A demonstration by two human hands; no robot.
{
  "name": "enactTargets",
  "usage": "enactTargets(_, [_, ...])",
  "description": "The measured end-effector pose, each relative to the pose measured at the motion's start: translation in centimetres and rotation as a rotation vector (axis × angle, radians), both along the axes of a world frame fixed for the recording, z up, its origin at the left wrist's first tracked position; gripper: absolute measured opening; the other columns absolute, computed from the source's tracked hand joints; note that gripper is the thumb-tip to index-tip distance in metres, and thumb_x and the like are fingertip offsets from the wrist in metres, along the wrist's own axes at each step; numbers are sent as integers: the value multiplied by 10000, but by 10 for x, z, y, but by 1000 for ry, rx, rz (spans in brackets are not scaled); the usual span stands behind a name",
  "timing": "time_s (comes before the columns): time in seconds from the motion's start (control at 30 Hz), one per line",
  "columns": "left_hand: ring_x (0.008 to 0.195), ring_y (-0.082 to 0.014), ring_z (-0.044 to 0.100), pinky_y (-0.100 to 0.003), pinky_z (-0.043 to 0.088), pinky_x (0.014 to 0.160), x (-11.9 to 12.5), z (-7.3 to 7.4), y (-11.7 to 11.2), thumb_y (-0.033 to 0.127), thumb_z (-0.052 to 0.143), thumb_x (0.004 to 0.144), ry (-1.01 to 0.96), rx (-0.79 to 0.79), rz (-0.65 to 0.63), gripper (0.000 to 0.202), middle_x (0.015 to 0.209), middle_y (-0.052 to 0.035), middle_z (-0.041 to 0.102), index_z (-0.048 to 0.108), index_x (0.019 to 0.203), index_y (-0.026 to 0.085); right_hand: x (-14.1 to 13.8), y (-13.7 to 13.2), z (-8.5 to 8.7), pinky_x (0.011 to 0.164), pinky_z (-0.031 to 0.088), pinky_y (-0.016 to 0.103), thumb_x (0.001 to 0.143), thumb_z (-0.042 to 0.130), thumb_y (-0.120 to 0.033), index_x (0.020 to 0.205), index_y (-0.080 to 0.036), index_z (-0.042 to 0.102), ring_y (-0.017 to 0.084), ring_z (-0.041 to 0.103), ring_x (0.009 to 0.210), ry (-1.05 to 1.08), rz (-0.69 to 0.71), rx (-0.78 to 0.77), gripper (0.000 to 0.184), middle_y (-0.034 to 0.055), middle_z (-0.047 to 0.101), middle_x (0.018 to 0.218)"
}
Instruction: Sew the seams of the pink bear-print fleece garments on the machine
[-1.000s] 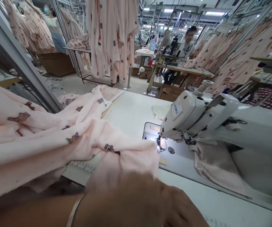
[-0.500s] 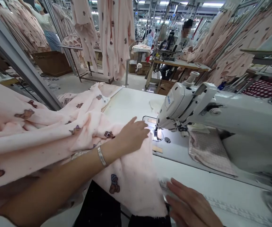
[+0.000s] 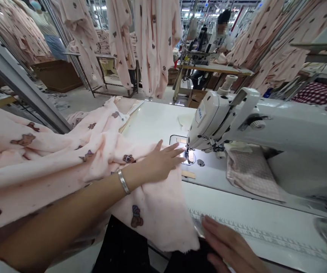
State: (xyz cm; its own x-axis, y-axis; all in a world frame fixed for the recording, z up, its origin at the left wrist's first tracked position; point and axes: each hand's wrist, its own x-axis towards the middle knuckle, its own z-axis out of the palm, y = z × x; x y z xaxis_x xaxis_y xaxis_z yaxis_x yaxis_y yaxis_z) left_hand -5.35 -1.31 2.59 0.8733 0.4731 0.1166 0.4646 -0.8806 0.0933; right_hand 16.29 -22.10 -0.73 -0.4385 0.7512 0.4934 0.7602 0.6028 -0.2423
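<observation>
A pale pink fleece garment (image 3: 66,159) printed with small bears lies across the white sewing table (image 3: 157,121) and hangs over its near edge. My left hand (image 3: 160,161) rests flat on the fabric, fingers stretched toward the needle of the white sewing machine (image 3: 222,113); a silver bangle circles that wrist. My right hand (image 3: 228,246) lies at the table's near edge beside the fabric's lower corner, fingers extended on a printed ruler strip (image 3: 251,231).
A folded pinkish cloth (image 3: 251,170) lies under the machine arm. Pink garments hang on racks (image 3: 154,41) behind the table. A person sits at another sewing station (image 3: 214,64) at the back. A grey metal post (image 3: 24,87) slants on the left.
My left hand slid with the fabric toward the needle, fingers now flatter. My right hand came into view at the table edge and stays beside the fabric corner.
</observation>
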Motion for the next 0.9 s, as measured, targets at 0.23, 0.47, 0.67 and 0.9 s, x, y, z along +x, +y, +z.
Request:
enactTargets(0.23, [850, -192, 491, -304, 411, 746, -2, 23, 12, 61, 520, 791, -25, 32, -141, 178, 889, -66, 557, 655, 818, 175, -20, 39, 13, 871, 541, 301, 931, 471, -294, 1438, -189, 315, 196, 536, 1167, 179, -196, -186, 540, 98, 561, 1280])
enactTargets(0.47, [711, -169, 523, -321, 421, 684, -26, 37, -6, 110, 468, 803, -344, 17, 177, 234, 725, -27, 577, 680, 861, 192, -55, 42, 13, 590, 463, 269, 881, 515, -131, 1230, -179, 544, 143, 528, 711, 217, -96, -18, 354, 41, 551, 805])
enactTargets(0.67, [582, -94, 540, -240, 466, 588, -33, 19, -26, 127, 523, 744, -915, -1134, 458, 304, 659, 27, 555, 635, 1022, 173, -81, 39, 10, 585, 414, 298, 926, 376, -135, 1064, -115, 630, 168, 493, 706, 52, 164, 134, 290, 72, 586, 801])
enactTargets(0.9, [626, -60, 507, -199, 429, 632, -34, 13, -30, 132, 709, 675, -1152, -1298, 345, 297, 671, 41, 533, 645, 964, 148, -82, 42, 5, 629, 439, 280, 946, 417, -176, 1033, -125, 636, 165, 527, 769, 41, 176, 86, 242, 73, 596, 843])
